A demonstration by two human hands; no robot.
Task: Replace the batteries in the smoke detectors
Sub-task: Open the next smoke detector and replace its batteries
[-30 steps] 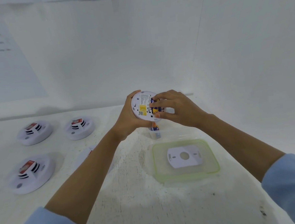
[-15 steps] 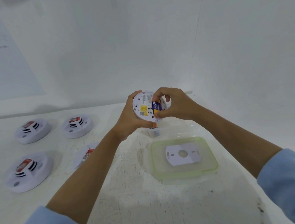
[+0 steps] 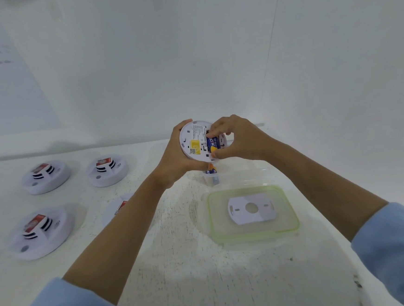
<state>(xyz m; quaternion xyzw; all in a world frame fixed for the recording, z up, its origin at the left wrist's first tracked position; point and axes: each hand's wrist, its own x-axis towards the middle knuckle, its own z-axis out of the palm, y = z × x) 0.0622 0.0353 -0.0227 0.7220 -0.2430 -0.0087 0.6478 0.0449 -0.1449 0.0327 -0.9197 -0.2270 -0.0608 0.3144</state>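
My left hand (image 3: 175,158) grips a white round smoke detector (image 3: 193,141) from behind, its open back with a yellow label facing me, lifted above the table. My right hand (image 3: 237,138) pinches a blue and orange battery (image 3: 212,143) sitting in the detector's compartment, forefinger at its top end and thumb at its bottom end. A white mounting plate (image 3: 250,208) with a round hole lies on a clear lid with a green rim (image 3: 290,214). More batteries (image 3: 211,172) show in a clear container (image 3: 243,175) just below my hands.
Three white smoke detectors lie face up on the white table at the left (image 3: 45,176), (image 3: 106,168), (image 3: 41,231). Another detector (image 3: 118,207) is partly hidden behind my left forearm. A white wall stands close behind the table.
My right hand's fingers have curled from lying flat over the compartment to pinching the battery at both ends. The detector has stayed in my left hand at about the same place.
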